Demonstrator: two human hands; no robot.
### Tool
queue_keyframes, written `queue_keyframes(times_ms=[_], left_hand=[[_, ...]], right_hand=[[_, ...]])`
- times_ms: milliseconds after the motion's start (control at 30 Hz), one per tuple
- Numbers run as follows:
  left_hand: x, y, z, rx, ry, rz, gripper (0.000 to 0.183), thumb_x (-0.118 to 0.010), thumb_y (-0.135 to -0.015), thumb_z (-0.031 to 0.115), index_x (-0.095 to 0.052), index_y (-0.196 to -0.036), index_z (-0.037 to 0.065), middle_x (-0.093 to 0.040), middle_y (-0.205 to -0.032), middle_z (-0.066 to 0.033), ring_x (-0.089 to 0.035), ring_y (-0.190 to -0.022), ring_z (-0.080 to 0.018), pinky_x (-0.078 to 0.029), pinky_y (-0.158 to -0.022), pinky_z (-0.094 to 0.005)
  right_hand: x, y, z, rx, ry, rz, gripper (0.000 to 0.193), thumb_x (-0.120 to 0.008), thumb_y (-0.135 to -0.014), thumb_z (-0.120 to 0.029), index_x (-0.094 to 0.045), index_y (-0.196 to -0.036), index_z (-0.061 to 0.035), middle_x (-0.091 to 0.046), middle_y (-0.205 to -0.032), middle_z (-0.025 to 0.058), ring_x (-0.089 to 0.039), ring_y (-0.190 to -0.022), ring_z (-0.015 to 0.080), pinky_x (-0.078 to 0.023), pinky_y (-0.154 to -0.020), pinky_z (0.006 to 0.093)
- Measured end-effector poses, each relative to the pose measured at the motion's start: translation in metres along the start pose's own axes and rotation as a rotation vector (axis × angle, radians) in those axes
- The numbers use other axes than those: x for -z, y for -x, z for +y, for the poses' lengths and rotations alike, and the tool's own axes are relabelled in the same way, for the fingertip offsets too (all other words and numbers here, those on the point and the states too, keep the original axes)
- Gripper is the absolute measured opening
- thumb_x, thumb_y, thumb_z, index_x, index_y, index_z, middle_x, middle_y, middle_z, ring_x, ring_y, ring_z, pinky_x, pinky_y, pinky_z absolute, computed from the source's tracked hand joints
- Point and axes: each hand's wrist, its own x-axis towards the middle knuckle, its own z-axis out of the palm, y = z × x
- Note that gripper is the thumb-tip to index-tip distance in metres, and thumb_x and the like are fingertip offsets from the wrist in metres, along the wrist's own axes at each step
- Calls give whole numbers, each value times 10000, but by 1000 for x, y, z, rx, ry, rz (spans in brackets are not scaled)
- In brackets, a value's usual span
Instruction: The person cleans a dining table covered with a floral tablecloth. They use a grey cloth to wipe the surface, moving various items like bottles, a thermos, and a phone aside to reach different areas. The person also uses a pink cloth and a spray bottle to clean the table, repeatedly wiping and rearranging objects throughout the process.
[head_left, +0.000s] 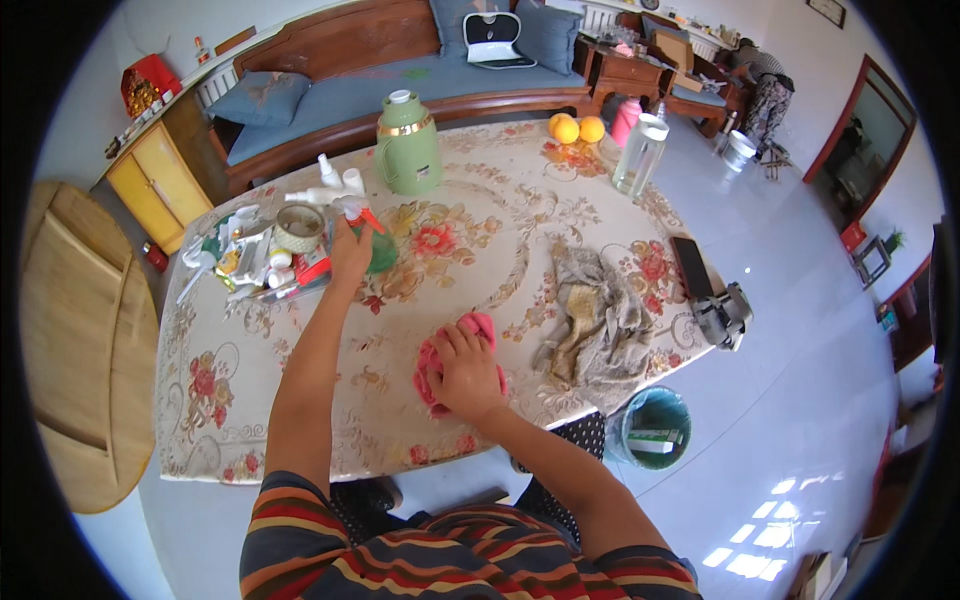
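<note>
Head view, nearest first. Your striped sleeves fill the lower edge, both forearms reaching out over the floral-cloth table (250, 400).

Right hand (467, 372): laid flat, fingers spread, palm pressing down on a pink cloth (450, 350) that bunches out beyond the fingertips and to the thumb side. It is not gripped so much as pinned under the hand.

Left hand (350, 255): closed round the neck of a green spray bottle (375, 245) with white trigger head, held upright just above or on the table; I cannot tell whether the bottle's base touches.

Just beyond and outward of the left hand: a heap of small items (260, 265), with a round tin and white bottles. Further ahead: a green thermos jug (408, 145).

To the outer side of the right hand: a crumpled grey-brown rag (595, 320), then a dark phone (691, 266) and a strapped device (725, 315) at the table edge. Far corner: two oranges (578, 128) and a clear bottle (638, 155). Below that edge, on the floor: a teal bin (655, 425).

Risks, as judged:
- Your left elbow or the bottle swinging back could topple the small items, which stand very close.
- Spray drifting toward the phone could wet it.
- A wide wipe could drag the tablecloth and shift the device at the edge toward the bin.
</note>
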Motion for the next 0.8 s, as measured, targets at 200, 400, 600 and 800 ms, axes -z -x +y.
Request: queue_keyframes(times_ms=[200,400,600,800], left_hand=[[49,62,9,-102,33,-13,472,-547,-886,341,-450,-1161,-30,-590,-1031,-253,-581,-928,-412,-453,-787,-443],[136,142,32,21,372,36,278,-563,-881,116,-495,-1111,-27,-616,-960,-148,-621,-812,-236,-484,-717,-326],[184,215,2,25,293,159,251,-523,-905,60,-502,-1139,-27,-583,-1066,-108,-548,-830,-127,-477,-685,-257],[204,254,6,97,285,241,307,-540,-895,53,-510,-1190,-23,-566,-1047,-91,-537,-885,-137,-467,-752,-259]], right_hand=[[0,-1,-4,19,-17,9,390,-597,-754,-236,-584,-1085,-31,-531,-1203,181,-458,-1170,350,-354,-971,460],[-5,1,-4,29,-11,43,377,-606,-750,-224,-592,-1076,-35,-534,-1201,181,-469,-1160,347,-367,-971,455],[-11,5,3,62,-35,80,343,-602,-753,-160,-590,-1076,-45,-553,-1186,162,-495,-1125,337,-396,-954,442],[-9,5,13,36,-213,111,289,-572,-794,-71,-583,-1082,-55,-604,-1064,162,-555,-1013,332,-441,-877,422]])
